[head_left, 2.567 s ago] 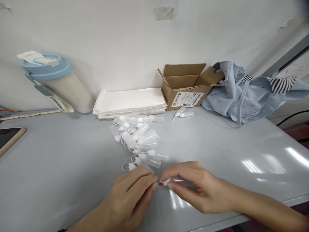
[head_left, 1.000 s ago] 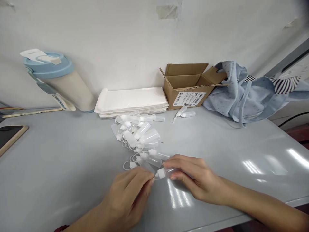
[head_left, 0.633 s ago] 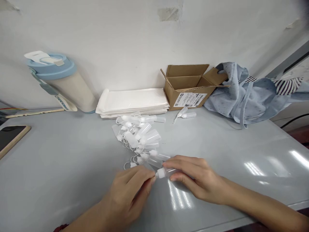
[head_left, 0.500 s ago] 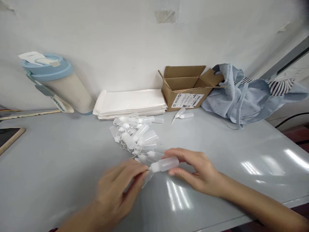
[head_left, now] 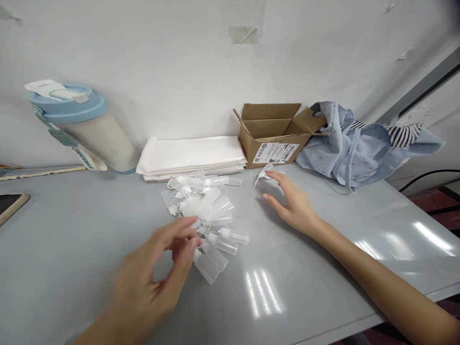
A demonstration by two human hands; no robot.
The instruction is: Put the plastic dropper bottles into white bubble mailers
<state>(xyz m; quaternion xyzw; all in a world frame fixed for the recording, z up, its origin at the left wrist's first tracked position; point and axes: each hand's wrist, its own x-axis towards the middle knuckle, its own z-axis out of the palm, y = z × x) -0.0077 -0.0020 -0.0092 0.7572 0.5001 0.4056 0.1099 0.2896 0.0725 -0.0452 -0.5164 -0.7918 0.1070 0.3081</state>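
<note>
My left hand (head_left: 151, 273) is low at the front and smeared by motion. Its fingertips reach the near end of a pile of small translucent squeeze bottles (head_left: 206, 211) with white caps. One bottle (head_left: 207, 266) lies tilted with its cap at those fingertips; whether it is gripped I cannot tell. My right hand (head_left: 292, 203) is stretched out towards the back with fingers apart and nothing in it. Its fingertips are just short of a few bottles (head_left: 264, 173) lying in front of the cardboard box (head_left: 273, 139).
A stack of white padded envelopes (head_left: 192, 155) lies against the wall behind the pile. A blue-lidded tumbler (head_left: 86, 129) stands at the left, and a phone (head_left: 9, 206) lies at the left edge. Blue cloth (head_left: 355, 148) is bunched at the right on the grey table (head_left: 323, 268).
My right hand carried its bottle from the front to the box and let go. My left hand drew apart from it and moved to the near end of the pile.
</note>
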